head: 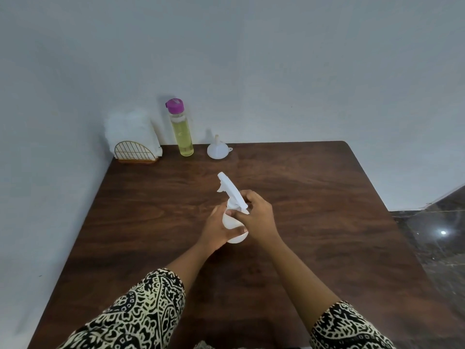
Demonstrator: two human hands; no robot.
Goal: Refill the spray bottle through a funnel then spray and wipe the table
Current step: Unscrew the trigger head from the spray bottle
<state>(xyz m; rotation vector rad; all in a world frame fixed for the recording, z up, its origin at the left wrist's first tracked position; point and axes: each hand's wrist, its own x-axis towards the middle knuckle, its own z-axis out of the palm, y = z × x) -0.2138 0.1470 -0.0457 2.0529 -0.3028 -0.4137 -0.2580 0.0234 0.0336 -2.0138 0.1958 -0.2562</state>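
A white spray bottle (232,224) stands in the middle of the dark wooden table (314,197), its trigger head (230,188) pointing away to the left. My left hand (217,229) grips the round body from the left. My right hand (256,215) grips the neck just under the trigger head. A white funnel (218,149) sits upside down near the table's far edge. Left of it stands a tall clear bottle (181,132) of yellowish liquid with a purple cap. White tissues (130,131) stick up from a gold wire holder (134,153) at the far left corner.
Pale walls close in behind the table and along its left side. To the right, the table edge drops to a dark polished floor (437,235). My patterned sleeves (141,316) hang over the near edge.
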